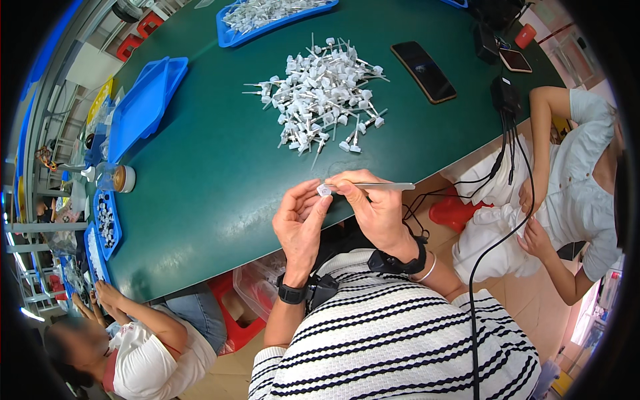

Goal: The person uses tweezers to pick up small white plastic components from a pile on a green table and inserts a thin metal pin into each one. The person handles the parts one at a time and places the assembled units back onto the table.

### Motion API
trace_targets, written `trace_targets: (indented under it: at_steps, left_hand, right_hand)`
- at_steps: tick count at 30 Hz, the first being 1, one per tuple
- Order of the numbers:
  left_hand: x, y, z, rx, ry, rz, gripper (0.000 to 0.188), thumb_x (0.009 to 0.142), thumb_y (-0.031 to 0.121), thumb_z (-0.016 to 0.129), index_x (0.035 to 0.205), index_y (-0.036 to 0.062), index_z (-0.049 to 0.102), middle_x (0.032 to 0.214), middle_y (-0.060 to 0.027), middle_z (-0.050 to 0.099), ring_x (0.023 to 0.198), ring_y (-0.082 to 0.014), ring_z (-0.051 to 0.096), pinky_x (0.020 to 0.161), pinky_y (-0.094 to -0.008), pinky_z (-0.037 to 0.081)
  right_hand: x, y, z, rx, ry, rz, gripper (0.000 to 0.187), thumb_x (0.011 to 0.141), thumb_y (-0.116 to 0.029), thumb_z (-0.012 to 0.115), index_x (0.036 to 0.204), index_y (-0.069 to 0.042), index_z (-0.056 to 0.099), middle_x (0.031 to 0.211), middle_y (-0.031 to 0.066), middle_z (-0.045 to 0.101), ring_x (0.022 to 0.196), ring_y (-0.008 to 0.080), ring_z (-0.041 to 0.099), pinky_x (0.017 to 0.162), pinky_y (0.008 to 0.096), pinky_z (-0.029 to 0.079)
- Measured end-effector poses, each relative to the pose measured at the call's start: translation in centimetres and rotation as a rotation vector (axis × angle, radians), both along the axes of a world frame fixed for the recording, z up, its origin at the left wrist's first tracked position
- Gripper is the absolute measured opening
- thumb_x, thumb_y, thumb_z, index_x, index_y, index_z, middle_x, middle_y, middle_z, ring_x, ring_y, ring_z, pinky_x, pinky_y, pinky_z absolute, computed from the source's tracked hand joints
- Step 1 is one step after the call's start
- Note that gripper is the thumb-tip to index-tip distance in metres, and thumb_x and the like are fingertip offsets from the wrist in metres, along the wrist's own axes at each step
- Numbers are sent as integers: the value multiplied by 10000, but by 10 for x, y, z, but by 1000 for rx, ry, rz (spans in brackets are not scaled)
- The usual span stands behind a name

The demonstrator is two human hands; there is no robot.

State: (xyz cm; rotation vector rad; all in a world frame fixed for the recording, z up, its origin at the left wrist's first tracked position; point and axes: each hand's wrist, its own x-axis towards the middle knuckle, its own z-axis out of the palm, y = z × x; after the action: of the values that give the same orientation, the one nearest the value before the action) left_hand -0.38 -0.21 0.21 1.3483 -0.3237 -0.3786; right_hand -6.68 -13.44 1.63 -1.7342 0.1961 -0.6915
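Note:
My left hand pinches a small white plastic part between thumb and fingertips, just off the table's near edge. In my right hand is a pair of slim metal tweezers, its back end sticking out to the right. The tips meet the white part, though my fingers partly hide that spot. Beyond both hands lies a loose pile of white plastic parts with metal shafts and thin stems. A few of them lie at the pile's near edge, closest to my fingers.
The green table carries a blue tray of similar parts, stacked blue trays, a jar, a tray of black pieces and a phone. Cables hang at right. Co-workers sit left and right.

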Motion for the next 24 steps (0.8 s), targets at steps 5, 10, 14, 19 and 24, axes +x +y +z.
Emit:
trace_targets:
  at_steps: [5, 10, 14, 19, 24]
  left_hand:
    - [0, 1, -1, -29, 10, 5, 272, 880, -57, 697, 1127, -48, 580, 1066, -136, 683, 974, -147, 674, 856, -240, 547]
    - [-1, -1, 1, -16, -20, 17, 248, 883, -56, 695, 1110, -47, 594, 1070, -138, 686, 979, -151, 676, 857, -241, 547]
    - [0, 0, -1, -3, -33, 15, 240, 883, -47, 700, 1103, -44, 605, 1064, -132, 691, 968, -147, 679, 854, -242, 548]
    - [0, 1, -4, 7, -22, 20, 231, 886, -43, 698, 1099, -41, 608, 1074, -128, 688, 964, -142, 677, 844, -239, 548]
    - [7, 3, 2, -52, 103, 6, 301, 888, -52, 678, 1179, -42, 604, 1099, -125, 679, 949, -132, 662, 836, -239, 544]
  right_hand:
    - [1, 0, 1, -42, -8, -3, 191, 986, -99, 596, 999, 61, 698, 949, 118, 719, 828, 173, 692, 749, 277, 564]
    - [7, 0, 2, -86, -106, -63, 116, 927, -71, 662, 918, 41, 687, 837, 113, 703, 633, 221, 647, 561, 299, 506]
    - [8, -3, 6, -120, -87, -18, 96, 908, -67, 673, 910, 29, 688, 842, 103, 704, 652, 232, 660, 568, 301, 512]
    - [10, -7, 16, -237, -47, 30, 80, 880, -65, 691, 908, 10, 696, 846, 90, 702, 681, 240, 671, 587, 297, 522]
    - [2, -6, 20, -99, -47, 20, 124, 928, -73, 661, 967, 38, 701, 914, 112, 722, 780, 193, 694, 679, 288, 548]
